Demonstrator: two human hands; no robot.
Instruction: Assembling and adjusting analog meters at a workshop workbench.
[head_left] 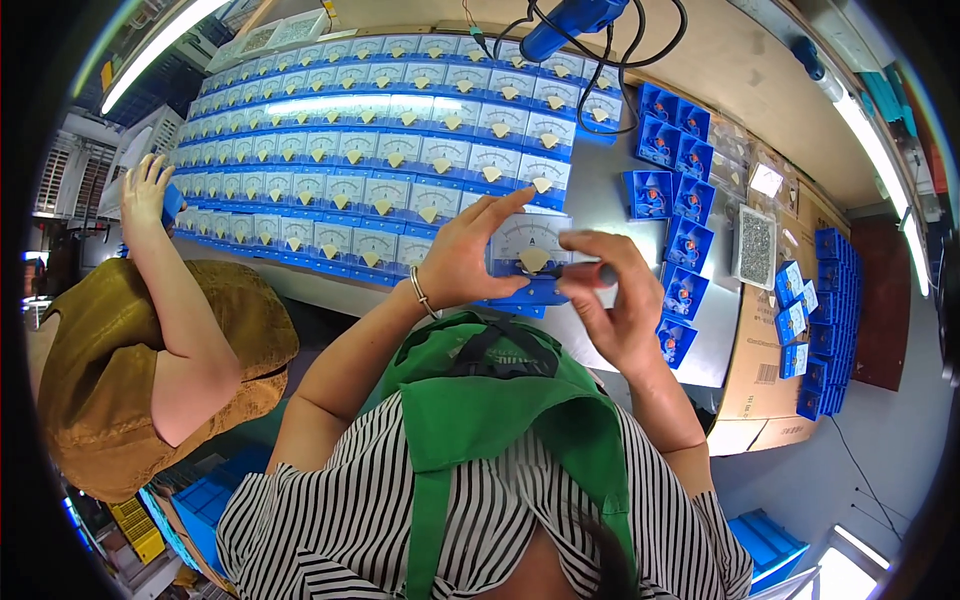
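A blue-cased analog panel meter [530,240] with a white dial and a cream wedge-shaped piece lies in front of me at the near edge of the metal table. My left hand [465,255] holds it from the left, thumb at its lower edge and fingers near its top. In my right hand [620,295], slightly blurred, is a screwdriver [592,274] with a red and black handle. Its shaft points left at the lower part of the meter; whether the tip touches a screw is too small to tell.
Rows of similar meters [360,160] cover the table to the left. Open blue cases [688,245] with parts inside stand at the right, beside a tray of small metal pieces [754,247]. A blue power tool [570,25] hangs above with cables. Another person's hand [148,195] works at far left.
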